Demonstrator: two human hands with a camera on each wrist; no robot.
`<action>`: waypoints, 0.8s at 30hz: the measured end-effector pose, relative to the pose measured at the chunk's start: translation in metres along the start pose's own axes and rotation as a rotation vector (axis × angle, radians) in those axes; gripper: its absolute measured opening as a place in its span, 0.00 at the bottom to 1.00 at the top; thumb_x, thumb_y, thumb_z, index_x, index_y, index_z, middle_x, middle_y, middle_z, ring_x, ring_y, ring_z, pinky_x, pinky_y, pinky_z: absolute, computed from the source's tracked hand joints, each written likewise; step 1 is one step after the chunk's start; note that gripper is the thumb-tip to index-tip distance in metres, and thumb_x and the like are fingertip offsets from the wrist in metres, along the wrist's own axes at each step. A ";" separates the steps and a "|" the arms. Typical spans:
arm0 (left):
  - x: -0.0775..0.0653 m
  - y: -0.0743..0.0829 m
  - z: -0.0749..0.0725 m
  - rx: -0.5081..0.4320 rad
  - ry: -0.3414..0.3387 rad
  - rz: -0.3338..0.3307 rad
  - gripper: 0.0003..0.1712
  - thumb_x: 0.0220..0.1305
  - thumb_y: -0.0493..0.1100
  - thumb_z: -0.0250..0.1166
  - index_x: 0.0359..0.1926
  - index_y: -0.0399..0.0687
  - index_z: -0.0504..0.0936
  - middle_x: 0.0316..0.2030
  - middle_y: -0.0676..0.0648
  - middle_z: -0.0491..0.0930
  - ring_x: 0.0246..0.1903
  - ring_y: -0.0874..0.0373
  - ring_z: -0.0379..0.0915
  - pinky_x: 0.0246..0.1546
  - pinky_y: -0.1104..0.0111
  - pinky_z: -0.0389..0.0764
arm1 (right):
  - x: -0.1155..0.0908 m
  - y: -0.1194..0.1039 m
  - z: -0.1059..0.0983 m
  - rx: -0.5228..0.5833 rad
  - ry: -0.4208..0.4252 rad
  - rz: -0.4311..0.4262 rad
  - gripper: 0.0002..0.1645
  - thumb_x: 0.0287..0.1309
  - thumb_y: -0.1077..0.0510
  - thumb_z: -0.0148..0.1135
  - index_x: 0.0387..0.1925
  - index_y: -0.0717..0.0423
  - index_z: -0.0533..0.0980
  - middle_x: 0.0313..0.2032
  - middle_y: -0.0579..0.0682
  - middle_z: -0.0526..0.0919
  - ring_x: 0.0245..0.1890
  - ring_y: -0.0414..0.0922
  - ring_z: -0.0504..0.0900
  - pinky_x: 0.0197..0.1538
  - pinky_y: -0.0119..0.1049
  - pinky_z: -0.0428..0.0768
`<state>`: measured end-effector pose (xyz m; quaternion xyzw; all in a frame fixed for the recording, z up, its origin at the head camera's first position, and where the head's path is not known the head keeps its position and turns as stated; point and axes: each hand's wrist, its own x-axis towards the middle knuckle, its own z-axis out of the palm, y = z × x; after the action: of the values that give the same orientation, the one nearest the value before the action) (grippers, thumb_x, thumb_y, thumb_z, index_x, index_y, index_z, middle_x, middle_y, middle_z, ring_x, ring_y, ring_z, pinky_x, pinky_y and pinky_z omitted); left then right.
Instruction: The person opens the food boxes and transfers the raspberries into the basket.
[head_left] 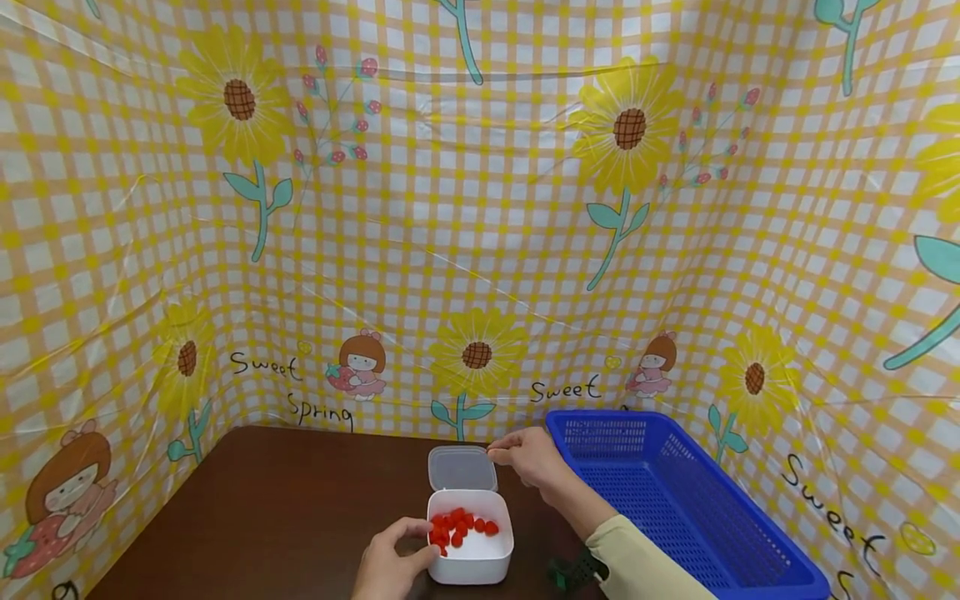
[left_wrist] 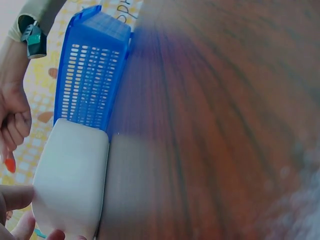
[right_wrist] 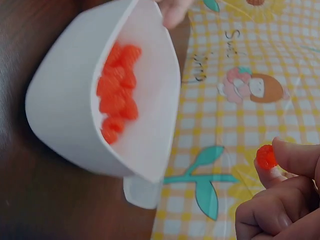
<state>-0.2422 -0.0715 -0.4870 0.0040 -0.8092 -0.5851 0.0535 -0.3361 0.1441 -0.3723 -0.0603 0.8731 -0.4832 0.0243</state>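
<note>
A white plastic box (head_left: 470, 572) stands on the dark table with several red raspberries (head_left: 453, 523) inside, mostly toward its left side. My left hand (head_left: 393, 557) grips the box at its left wall, thumb and fingers at the rim. Behind the box is a translucent lid (head_left: 462, 469), lying against its back edge. My right hand (head_left: 534, 460) is raised beyond the box, over the lid's right edge. Between its thumb and index finger it pinches one raspberry (right_wrist: 266, 156), which also shows in the left wrist view. The other fingers of the right hand (right_wrist: 282, 200) are curled.
A blue perforated basket (head_left: 675, 508) stands to the right of the box, beside the right forearm. The brown wooden table (head_left: 300, 508) extends to the left. A checked cloth with sunflowers (head_left: 450, 208) hangs at the back and both sides. A dark green strapped device (head_left: 573, 573) sits by the right sleeve.
</note>
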 end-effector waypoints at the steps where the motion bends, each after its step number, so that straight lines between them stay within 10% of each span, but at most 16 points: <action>1: 0.000 0.000 0.000 0.001 0.003 0.001 0.16 0.57 0.45 0.74 0.46 0.47 0.85 0.45 0.45 0.85 0.35 0.57 0.76 0.34 0.63 0.76 | 0.001 -0.001 -0.004 -0.002 0.007 0.000 0.10 0.62 0.59 0.67 0.42 0.60 0.86 0.12 0.40 0.57 0.11 0.38 0.51 0.16 0.30 0.53; 19: 0.000 0.000 0.001 0.007 0.013 0.010 0.16 0.57 0.44 0.74 0.46 0.47 0.85 0.44 0.46 0.85 0.36 0.57 0.75 0.34 0.64 0.74 | 0.020 0.020 -0.075 -0.070 0.059 0.023 0.15 0.66 0.58 0.62 0.49 0.63 0.84 0.11 0.39 0.59 0.10 0.36 0.49 0.16 0.30 0.55; 24: -0.001 -0.001 0.002 0.024 0.016 0.008 0.16 0.57 0.46 0.74 0.46 0.48 0.85 0.45 0.46 0.85 0.36 0.56 0.74 0.35 0.63 0.74 | 0.017 0.028 -0.096 -0.087 0.062 0.014 0.18 0.68 0.57 0.60 0.53 0.66 0.82 0.15 0.44 0.73 0.11 0.37 0.50 0.18 0.33 0.57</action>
<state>-0.2416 -0.0695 -0.4883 0.0062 -0.8158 -0.5749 0.0622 -0.3651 0.2371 -0.3450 -0.0401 0.8940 -0.4464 -0.0019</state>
